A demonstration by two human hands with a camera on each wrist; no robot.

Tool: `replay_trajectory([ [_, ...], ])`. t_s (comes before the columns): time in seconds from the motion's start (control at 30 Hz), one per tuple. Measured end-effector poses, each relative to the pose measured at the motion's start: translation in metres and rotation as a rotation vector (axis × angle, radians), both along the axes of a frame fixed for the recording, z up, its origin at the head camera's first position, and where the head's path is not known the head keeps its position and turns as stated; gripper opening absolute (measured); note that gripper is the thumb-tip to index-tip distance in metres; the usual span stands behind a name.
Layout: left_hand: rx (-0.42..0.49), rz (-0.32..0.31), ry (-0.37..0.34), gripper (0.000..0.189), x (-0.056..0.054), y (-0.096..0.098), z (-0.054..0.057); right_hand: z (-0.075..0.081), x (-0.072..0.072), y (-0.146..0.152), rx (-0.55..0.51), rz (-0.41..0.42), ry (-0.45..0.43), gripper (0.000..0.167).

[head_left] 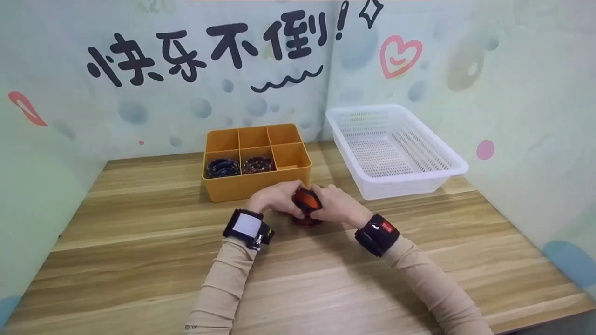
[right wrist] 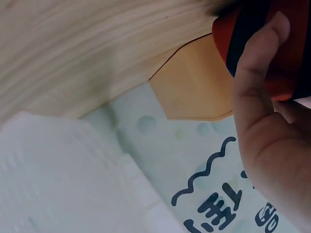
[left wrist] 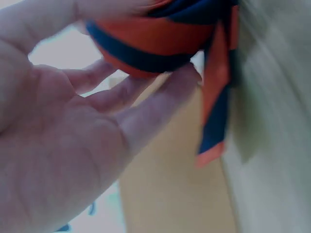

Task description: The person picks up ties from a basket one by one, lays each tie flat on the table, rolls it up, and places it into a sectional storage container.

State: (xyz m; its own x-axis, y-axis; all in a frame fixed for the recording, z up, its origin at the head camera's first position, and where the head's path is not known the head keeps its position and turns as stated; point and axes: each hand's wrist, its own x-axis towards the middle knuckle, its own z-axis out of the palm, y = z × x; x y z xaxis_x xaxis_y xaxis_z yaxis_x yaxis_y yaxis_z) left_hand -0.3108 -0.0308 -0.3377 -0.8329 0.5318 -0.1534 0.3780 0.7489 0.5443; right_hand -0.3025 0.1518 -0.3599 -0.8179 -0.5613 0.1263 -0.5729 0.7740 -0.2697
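Both hands are at a rolled necktie (head_left: 307, 200) with orange-red and navy stripes, close in front of the orange divided box. My left hand (head_left: 279, 196) holds the roll from its left side, thumb above and fingers beneath in the left wrist view. There a loose tail (left wrist: 214, 107) of the tie hangs from the roll. From the right, my right hand (head_left: 340, 204) grips the same roll; one finger (right wrist: 257, 63) lies across its striped side in the right wrist view.
The orange box (head_left: 251, 184) has several compartments. Two front ones hold a dark rolled coil (head_left: 223, 168) and a reddish patterned coil (head_left: 257, 165). A white perforated basket (head_left: 396, 184) stands behind on the right. Printed walls rise behind the wooden table (head_left: 139, 260).
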Motion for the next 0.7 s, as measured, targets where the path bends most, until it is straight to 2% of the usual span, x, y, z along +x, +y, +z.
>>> replay_trajectory([
  [0.17, 0.041, -0.037, 0.082, 0.054, 0.004, 0.008, 0.004, 0.004, 0.003, 0.002, 0.065, -0.013, 0.095, 0.04],
  [0.23, 0.082, -0.035, 0.075, 0.054, 0.003, 0.006, 0.002, 0.004, 0.003, 0.003, 0.074, -0.022, 0.108, 0.049],
  [0.33, 0.159, -0.007, 0.026, 0.056, 0.0, 0.0, -0.002, 0.002, 0.001, 0.004, 0.06, -0.027, 0.12, 0.061],
  [0.4, 0.195, 0.013, -0.004, 0.054, -0.003, -0.003, -0.005, 0.0, -0.001, 0.005, 0.024, -0.016, 0.134, 0.064],
  [0.5, 0.215, 0.038, -0.034, 0.05, -0.005, -0.008, -0.008, -0.002, -0.004, 0.005, -0.078, 0.015, 0.146, 0.06],
  [0.6, 0.179, 0.087, -0.035, 0.044, -0.005, -0.009, -0.008, -0.002, -0.005, 0.005, -0.186, 0.051, 0.132, 0.061],
  [0.7, 0.139, 0.165, -0.043, 0.04, -0.003, -0.01, -0.006, -0.003, -0.004, 0.004, -0.225, 0.072, 0.105, 0.062],
])
